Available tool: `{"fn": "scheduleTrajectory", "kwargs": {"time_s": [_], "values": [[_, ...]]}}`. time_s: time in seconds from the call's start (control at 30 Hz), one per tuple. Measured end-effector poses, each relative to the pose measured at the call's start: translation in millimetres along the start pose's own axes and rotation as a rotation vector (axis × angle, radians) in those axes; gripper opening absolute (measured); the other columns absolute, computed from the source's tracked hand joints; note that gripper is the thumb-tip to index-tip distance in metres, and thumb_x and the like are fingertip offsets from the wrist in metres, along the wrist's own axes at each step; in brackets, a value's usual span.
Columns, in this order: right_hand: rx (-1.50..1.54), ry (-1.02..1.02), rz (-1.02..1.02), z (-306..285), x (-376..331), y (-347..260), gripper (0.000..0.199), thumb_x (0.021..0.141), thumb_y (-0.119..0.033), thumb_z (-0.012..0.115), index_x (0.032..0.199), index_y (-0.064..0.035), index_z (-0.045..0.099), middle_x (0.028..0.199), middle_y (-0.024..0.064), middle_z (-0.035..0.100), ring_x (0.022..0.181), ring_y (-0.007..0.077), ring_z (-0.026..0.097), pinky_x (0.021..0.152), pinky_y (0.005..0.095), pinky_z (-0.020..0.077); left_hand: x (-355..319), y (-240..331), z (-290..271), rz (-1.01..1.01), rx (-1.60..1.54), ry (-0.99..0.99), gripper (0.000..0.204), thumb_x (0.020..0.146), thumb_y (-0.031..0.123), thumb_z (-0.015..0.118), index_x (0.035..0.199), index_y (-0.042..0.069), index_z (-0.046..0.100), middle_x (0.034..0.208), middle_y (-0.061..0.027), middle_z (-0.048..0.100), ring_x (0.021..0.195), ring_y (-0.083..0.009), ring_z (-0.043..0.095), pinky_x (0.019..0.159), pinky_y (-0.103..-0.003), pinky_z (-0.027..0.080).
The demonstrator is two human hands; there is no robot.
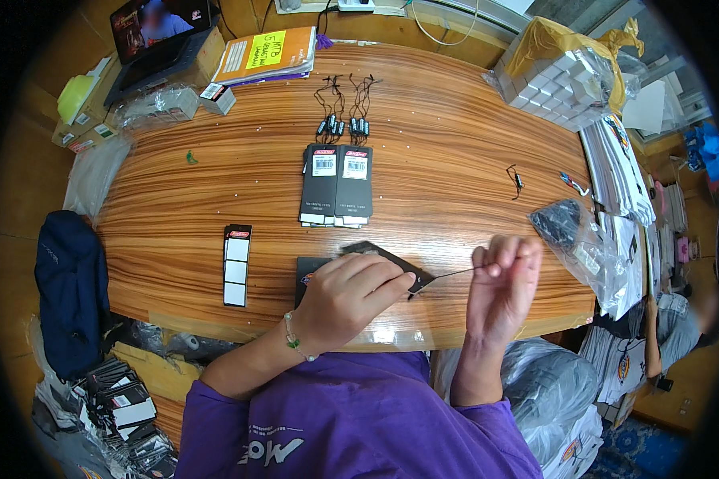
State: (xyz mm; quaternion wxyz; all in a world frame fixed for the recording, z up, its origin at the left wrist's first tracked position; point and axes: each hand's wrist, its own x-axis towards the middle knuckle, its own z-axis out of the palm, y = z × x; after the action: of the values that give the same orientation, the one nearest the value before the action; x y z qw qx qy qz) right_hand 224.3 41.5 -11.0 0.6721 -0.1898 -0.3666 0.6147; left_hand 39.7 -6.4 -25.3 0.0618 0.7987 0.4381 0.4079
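My left hand [351, 295], with a beaded bracelet at the wrist, is closed on a black hang tag [393, 262] tilted above the table's near edge. From the tag's right end a thin dark string [455, 275] runs taut to my right hand [507, 279], whose fingers pinch its far end. Another black tag [302, 273] lies partly hidden beneath my left hand. Beyond the hands sit two side-by-side stacks of dark hang tags [319, 199] with white labels and red marks. Their black strings [365, 100] stretch away across the wood.
A narrow card of white label panels [236, 267] lies left. A loose string [517, 182] and a clear plastic bag [579, 247] lie right. Farther back are a box of small white blocks [547, 80], an orange notebook [268, 56] and a laptop [164, 64]. Another person [679, 327] is at far right.
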Motion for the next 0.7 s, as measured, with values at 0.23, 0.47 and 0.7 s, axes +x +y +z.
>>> {"fn": "scheduleTrajectory", "kwargs": {"time_s": [0.23,0.47,0.7], "values": [[-0.251,-0.129,-0.248,18.6,0.1,-28.7,0.021,0.084,-0.021,0.063,0.086,-0.0163,0.043,0.064,-0.003,0.044,0.06,0.0085,0.035,0.049,0.0228,0.0283,-10.0,-19.7,-43.7,-0.304,0.047,0.036,0.037,0.071,0.029,0.069,0.1,0.007,0.064,0.084,-0.0045,0.061,0.076,-0.0222,0.058,0.066,-0.031,0.047],[-0.32,-0.09,-0.354,-13.2,6.6,-49.0,0.028,0.081,-0.009,0.06,0.104,-0.0115,0.045,0.07,-0.0009,0.042,0.069,0.0127,0.035,0.066,0.0311,0.0283,-87.5,-98.1,-116.2,-0.828,0.129,-0.129,0.048,0.069,0.022,0.073,0.112,0.005,0.059,0.112,-0.011,0.051,0.107,-0.0277,0.047,0.092,-0.035,0.038],[-0.209,-0.124,-0.228,-24.9,11.0,-50.1,0.029,0.083,-0.008,0.058,0.109,-0.0075,0.045,0.073,0.0011,0.045,0.065,0.0114,0.038,0.064,0.029,0.0287,-105.9,-107.4,-112.2,-0.815,0.035,-0.217,0.067,0.056,0.009,0.079,0.119,0.013,0.057,0.11,-0.0072,0.048,0.106,-0.025,0.045,0.092,-0.033,0.038]]}}
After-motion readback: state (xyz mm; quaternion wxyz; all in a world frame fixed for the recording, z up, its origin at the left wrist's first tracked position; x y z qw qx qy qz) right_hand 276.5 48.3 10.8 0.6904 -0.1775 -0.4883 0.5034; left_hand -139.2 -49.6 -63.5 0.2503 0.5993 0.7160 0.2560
